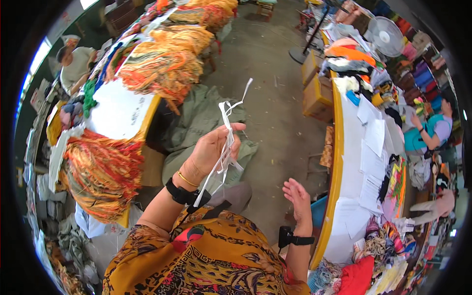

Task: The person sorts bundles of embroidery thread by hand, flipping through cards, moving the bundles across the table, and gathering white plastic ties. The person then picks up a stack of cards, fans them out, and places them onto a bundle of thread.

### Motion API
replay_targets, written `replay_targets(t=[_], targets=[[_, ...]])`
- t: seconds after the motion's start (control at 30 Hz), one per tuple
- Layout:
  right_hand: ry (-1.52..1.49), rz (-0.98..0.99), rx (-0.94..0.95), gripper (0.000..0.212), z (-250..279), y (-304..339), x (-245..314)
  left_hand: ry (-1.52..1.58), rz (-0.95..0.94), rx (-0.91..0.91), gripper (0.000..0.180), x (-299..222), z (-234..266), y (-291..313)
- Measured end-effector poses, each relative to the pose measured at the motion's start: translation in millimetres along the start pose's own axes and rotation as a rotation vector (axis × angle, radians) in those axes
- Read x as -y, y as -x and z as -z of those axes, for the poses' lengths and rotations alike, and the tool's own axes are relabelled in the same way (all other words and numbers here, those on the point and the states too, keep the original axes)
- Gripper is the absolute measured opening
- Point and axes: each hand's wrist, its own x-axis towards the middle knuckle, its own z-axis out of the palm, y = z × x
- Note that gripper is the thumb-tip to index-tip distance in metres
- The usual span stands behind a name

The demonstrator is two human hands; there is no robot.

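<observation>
My left hand (pixel 209 152) is raised in front of my body, its fingers closed around a loose bunch of thin white strips (pixel 226 115). One strip sticks up past the fingertips with a kinked end, and others hang below the hand in loops. To the right, my right hand (pixel 297 199) is held up near the right table, fingers stretched and nothing in it. Nearest to my left hand is a grey-green cloth sheet (pixel 194 115) spread on the floor, lying beyond and beneath it.
On the left table (pixel 115 110) lie bundles of orange, red and yellow yarn (pixel 105 172). The right table (pixel 339 196) bears paper sheets (pixel 372 169) and coloured yarn. Cartons (pixel 317 96) and a fan (pixel 386 37) stand farther off. One person (pixel 76 66) is at left, others at right.
</observation>
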Motion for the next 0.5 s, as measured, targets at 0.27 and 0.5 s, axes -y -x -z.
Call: replay_targets(t=[0.27,0.5], targets=[[0.927,0.463,-0.433,0.043,166,-141,30,-0.113,-0.006,-0.019,0.028,37,-26,-135],[1.263,-0.104,-0.171,0.044,256,-193,2,-1.025,-0.217,-0.402,0.008,40,8,-233]])
